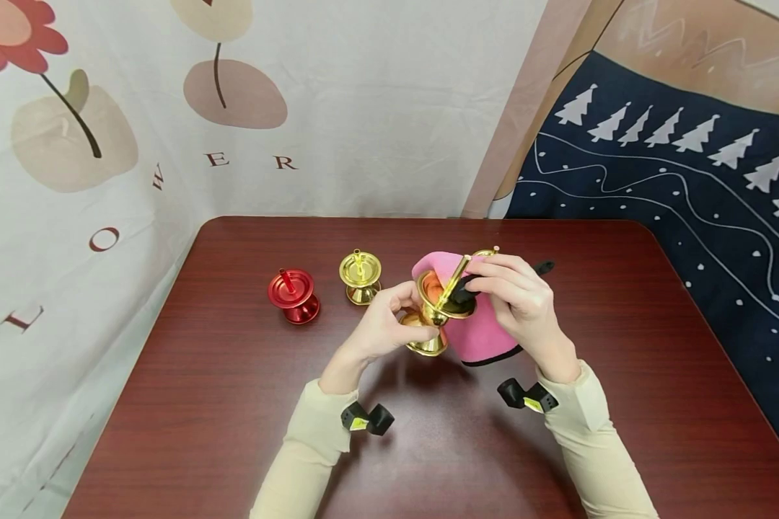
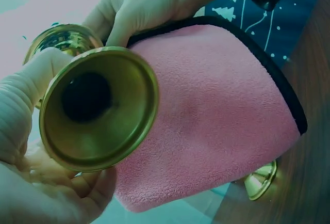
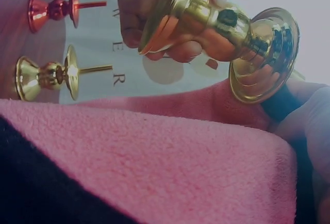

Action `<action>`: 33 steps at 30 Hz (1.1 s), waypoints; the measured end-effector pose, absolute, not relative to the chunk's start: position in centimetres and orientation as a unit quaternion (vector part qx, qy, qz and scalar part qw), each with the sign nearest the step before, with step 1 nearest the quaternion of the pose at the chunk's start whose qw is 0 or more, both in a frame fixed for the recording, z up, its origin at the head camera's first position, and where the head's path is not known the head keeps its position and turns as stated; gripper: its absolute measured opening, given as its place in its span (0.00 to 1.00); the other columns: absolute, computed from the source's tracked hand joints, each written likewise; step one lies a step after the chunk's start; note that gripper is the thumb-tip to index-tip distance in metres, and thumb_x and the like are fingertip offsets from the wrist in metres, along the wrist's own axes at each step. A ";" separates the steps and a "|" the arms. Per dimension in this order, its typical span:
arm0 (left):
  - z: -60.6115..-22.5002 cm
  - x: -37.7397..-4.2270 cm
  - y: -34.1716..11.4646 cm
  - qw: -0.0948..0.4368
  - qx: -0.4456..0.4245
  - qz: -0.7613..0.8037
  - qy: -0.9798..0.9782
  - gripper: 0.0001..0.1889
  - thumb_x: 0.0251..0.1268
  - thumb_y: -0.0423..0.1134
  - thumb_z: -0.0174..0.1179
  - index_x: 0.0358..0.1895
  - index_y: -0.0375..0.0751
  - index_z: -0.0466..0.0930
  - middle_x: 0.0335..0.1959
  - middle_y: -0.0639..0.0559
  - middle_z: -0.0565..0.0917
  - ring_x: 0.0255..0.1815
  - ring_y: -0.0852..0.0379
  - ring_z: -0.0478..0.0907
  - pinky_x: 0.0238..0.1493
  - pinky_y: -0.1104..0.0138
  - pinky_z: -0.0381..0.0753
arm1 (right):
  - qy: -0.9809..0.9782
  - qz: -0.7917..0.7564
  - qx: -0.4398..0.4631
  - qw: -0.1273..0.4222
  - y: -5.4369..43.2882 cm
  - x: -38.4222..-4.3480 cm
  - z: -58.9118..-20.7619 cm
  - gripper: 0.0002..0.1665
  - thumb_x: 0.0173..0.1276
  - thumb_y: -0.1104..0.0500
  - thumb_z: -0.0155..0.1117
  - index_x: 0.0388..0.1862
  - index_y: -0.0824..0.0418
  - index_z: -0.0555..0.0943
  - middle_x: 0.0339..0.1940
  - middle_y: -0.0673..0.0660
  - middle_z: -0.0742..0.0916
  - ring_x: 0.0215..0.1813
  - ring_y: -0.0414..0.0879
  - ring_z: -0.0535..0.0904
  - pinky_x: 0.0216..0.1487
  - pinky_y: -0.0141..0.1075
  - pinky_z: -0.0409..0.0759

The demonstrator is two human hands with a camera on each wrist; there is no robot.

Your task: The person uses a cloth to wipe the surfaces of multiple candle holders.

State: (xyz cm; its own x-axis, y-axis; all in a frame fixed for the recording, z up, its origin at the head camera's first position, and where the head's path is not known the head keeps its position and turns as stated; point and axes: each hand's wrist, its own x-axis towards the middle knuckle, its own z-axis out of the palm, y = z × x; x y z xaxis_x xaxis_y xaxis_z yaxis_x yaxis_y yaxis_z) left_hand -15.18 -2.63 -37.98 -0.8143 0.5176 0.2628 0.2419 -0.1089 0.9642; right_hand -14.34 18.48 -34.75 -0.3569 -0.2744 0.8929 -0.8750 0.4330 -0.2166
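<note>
My left hand (image 1: 379, 328) grips a gold candle holder (image 1: 428, 346) by its waist, thumb in front. The holder is tilted, its dish and spike leaning to the right, and its hollow base faces the left wrist camera. A pink cloth (image 1: 483, 333) with black edging hangs from my right hand (image 1: 522, 299). The right fingers pinch the cloth's black edge at the dish, beside the spike. In the right wrist view, the held holder's shiny dish (image 3: 273, 53) overlaps the cloth's upper edge.
A red candle holder (image 1: 301, 308) and another gold one (image 1: 361, 277) stand upright on the brown table (image 1: 234, 432), left of my hands. One more gold holder (image 1: 487, 252) is mostly hidden behind the cloth. Printed curtains (image 1: 389, 108) hang behind the table.
</note>
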 end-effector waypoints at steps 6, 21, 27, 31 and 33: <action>-38.3 -14.9 -2.2 -0.030 0.273 0.639 0.718 0.15 0.36 0.26 0.69 0.28 0.35 0.72 0.25 0.47 0.81 0.31 0.59 0.70 0.33 0.70 0.70 | -0.771 0.317 0.385 0.396 18.7 -13.6 -34.4 0.14 0.58 0.77 0.53 0.30 0.65 0.84 0.36 0.60 0.86 0.44 0.55 0.80 0.54 0.35 0.74; -39.0 -15.2 -0.7 -0.370 0.219 0.384 0.817 0.16 0.26 0.31 0.68 0.26 0.39 0.73 0.23 0.50 0.78 0.29 0.49 0.66 0.33 0.57 0.65 | -0.798 0.394 0.242 0.386 15.0 -10.5 -34.9 0.18 0.51 0.75 0.53 0.35 0.65 0.85 0.34 0.58 0.87 0.39 0.49 0.79 0.40 0.33 0.73; -38.8 -15.1 -0.8 -0.377 0.209 0.389 0.814 0.16 0.28 0.32 0.68 0.27 0.38 0.74 0.25 0.49 0.80 0.30 0.48 0.66 0.35 0.57 0.66 | -0.784 0.406 0.226 0.412 13.9 -10.6 -35.1 0.17 0.53 0.75 0.52 0.35 0.65 0.85 0.34 0.58 0.87 0.39 0.50 0.78 0.43 0.35 0.74; -38.7 -15.1 -1.2 -0.347 0.193 0.451 0.799 0.17 0.28 0.33 0.70 0.29 0.38 0.77 0.25 0.48 0.80 0.31 0.49 0.66 0.34 0.57 0.66 | -0.786 0.400 0.244 0.404 14.3 -10.9 -35.1 0.17 0.52 0.75 0.52 0.35 0.65 0.85 0.34 0.58 0.87 0.40 0.51 0.78 0.46 0.35 0.74; -38.6 -15.1 -1.4 -0.329 0.190 0.476 0.793 0.16 0.29 0.34 0.70 0.29 0.38 0.77 0.26 0.48 0.80 0.31 0.50 0.67 0.33 0.58 0.66 | -0.785 0.406 0.245 0.399 14.6 -11.1 -35.1 0.17 0.52 0.76 0.52 0.34 0.65 0.85 0.34 0.58 0.87 0.40 0.52 0.78 0.46 0.34 0.74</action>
